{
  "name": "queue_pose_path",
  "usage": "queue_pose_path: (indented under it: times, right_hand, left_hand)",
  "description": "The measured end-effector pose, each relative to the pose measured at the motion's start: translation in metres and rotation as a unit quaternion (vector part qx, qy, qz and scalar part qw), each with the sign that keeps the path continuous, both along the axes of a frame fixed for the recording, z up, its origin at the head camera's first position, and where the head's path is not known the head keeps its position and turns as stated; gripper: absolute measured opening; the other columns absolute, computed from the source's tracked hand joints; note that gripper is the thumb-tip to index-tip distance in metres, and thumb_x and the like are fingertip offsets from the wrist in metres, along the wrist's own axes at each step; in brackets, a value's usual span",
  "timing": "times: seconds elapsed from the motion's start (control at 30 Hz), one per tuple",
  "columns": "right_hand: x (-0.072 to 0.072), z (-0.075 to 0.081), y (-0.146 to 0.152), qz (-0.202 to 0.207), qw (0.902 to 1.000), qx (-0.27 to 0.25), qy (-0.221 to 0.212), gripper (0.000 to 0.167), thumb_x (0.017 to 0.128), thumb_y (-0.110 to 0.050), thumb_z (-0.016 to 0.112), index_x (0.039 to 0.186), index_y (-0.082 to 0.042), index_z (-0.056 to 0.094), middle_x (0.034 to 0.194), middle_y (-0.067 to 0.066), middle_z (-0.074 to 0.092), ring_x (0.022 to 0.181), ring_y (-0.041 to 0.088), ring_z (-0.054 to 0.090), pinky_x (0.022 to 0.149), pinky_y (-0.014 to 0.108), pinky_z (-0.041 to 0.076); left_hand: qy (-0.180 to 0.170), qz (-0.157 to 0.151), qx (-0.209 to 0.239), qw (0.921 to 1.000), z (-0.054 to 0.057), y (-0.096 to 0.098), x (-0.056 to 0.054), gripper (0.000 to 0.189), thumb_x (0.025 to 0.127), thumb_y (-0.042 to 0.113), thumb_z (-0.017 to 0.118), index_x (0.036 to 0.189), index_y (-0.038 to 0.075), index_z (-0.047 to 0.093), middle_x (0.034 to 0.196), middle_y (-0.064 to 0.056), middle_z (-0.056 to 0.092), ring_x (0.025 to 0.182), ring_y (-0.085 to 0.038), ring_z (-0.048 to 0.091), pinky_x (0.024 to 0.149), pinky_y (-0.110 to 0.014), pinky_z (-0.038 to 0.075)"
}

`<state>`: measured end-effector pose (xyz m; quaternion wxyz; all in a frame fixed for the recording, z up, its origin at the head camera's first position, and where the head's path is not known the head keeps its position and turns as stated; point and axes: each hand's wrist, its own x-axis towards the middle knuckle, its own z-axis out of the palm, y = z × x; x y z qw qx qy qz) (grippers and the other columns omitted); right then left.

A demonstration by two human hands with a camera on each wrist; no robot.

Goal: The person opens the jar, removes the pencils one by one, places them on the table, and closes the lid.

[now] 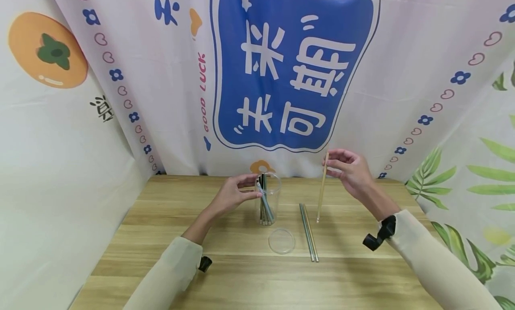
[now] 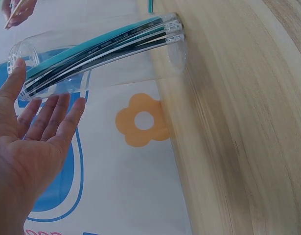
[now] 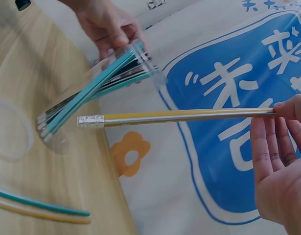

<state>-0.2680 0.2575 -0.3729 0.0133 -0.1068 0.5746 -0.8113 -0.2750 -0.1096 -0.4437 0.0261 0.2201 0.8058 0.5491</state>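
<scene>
My left hand (image 1: 232,194) holds a clear cylindrical pencil jar (image 1: 276,196) near its top, thumb on one side and fingers on the other. The jar stands upright on the table, with several teal and black pencils (image 2: 99,49) leaning inside, their clear-capped ends at the bottom. Higher up and to the right, my right hand (image 1: 351,172) pinches a yellow pencil (image 3: 184,115) by its upper end between thumb and fingers. The pencil hangs nearly vertical, its silvery capped end down. Below it lie a teal pencil (image 1: 306,231) and another yellow pencil (image 1: 311,236) side by side.
A round clear lid (image 1: 281,242) lies on the wooden table (image 1: 193,274) in front of the jar. Behind the table's far edge hangs a printed cloth (image 1: 181,135). Both wrists wear black straps (image 1: 380,234).
</scene>
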Motion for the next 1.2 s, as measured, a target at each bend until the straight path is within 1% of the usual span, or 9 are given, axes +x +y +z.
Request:
queue_pose_path:
  times: [0.17,0.3,0.47,0.7,0.77,0.93,1.03,1.1,1.2]
  right_hand:
    - [0.002,-0.015,0.004,0.008,0.9997,0.022,-0.003,0.019,0.098,0.007,0.070,0.112,-0.005,0.074,0.097,0.003,0.074,0.091,0.018,0.076,0.081,0.032,0.066]
    - [0.003,-0.028,0.007,0.003,0.9987,0.046,-0.019,0.019,0.099,0.006,0.069,0.111,-0.007,0.074,0.097,0.002,0.074,0.092,0.017,0.075,0.082,0.032,0.066]
    - [0.008,-0.045,0.010,-0.004,0.9962,0.075,-0.046,0.017,0.098,0.005,0.071,0.113,-0.004,0.073,0.097,0.001,0.073,0.092,0.016,0.075,0.083,0.033,0.066]
    - [0.013,-0.065,0.011,-0.005,0.9940,0.089,-0.063,0.022,0.097,0.006,0.072,0.118,0.002,0.071,0.098,0.001,0.073,0.092,0.016,0.075,0.084,0.034,0.066]
    - [0.013,-0.071,0.011,-0.006,0.9932,0.094,-0.069,0.022,0.096,0.007,0.072,0.117,0.001,0.071,0.098,0.002,0.073,0.092,0.017,0.075,0.084,0.034,0.066]
    - [0.016,-0.083,0.009,0.001,0.9909,0.107,-0.081,0.025,0.095,0.008,0.073,0.119,0.003,0.069,0.098,0.002,0.073,0.091,0.017,0.076,0.084,0.036,0.066]
    - [0.018,-0.089,0.008,0.003,0.9898,0.116,-0.083,0.030,0.095,0.009,0.072,0.124,0.009,0.065,0.098,0.003,0.073,0.092,0.017,0.076,0.084,0.036,0.066]
    - [0.020,-0.093,0.008,0.005,0.9888,0.123,-0.085,0.030,0.094,0.010,0.071,0.124,0.010,0.065,0.099,0.003,0.073,0.092,0.018,0.076,0.084,0.037,0.066]
    - [0.021,-0.098,0.009,0.004,0.9872,0.132,-0.089,0.029,0.094,0.010,0.071,0.122,0.007,0.067,0.099,0.003,0.072,0.092,0.018,0.076,0.084,0.037,0.066]
  left_hand:
    - [0.003,0.000,-0.004,1.0000,0.000,0.000,-0.002,0.058,0.088,0.019,0.090,0.140,0.007,0.067,0.139,-0.011,0.070,0.124,-0.029,0.070,0.100,-0.037,0.061]
    - [0.004,0.000,-0.007,1.0000,0.000,-0.001,-0.002,0.060,0.088,0.021,0.090,0.141,0.008,0.067,0.139,-0.011,0.070,0.124,-0.030,0.070,0.100,-0.038,0.061]
    - [0.007,0.003,-0.011,0.9999,-0.001,-0.001,-0.003,0.061,0.087,0.022,0.090,0.141,0.008,0.067,0.138,-0.010,0.070,0.124,-0.030,0.070,0.101,-0.040,0.061]
    - [0.008,0.002,-0.010,0.9999,-0.002,-0.001,-0.002,0.060,0.087,0.022,0.090,0.141,0.008,0.067,0.139,-0.011,0.069,0.125,-0.030,0.070,0.101,-0.039,0.060]
    - [0.010,0.003,-0.011,0.9999,-0.002,-0.001,-0.002,0.060,0.087,0.021,0.090,0.141,0.007,0.067,0.139,-0.011,0.070,0.124,-0.030,0.070,0.101,-0.039,0.060]
    - [0.012,0.004,-0.012,0.9998,-0.001,-0.001,-0.001,0.060,0.087,0.021,0.090,0.141,0.007,0.067,0.139,-0.012,0.070,0.124,-0.030,0.070,0.101,-0.039,0.061]
    - [0.009,0.006,-0.012,0.9999,0.000,-0.001,0.000,0.060,0.087,0.021,0.090,0.141,0.007,0.067,0.139,-0.011,0.070,0.124,-0.030,0.070,0.101,-0.039,0.061]
    - [0.007,0.006,-0.013,0.9999,0.001,-0.001,0.000,0.060,0.087,0.021,0.090,0.141,0.007,0.067,0.139,-0.011,0.070,0.124,-0.031,0.069,0.101,-0.039,0.061]
    - [0.008,0.005,-0.013,0.9999,0.000,-0.001,0.000,0.060,0.087,0.021,0.090,0.141,0.007,0.067,0.139,-0.011,0.070,0.124,-0.031,0.070,0.101,-0.040,0.061]
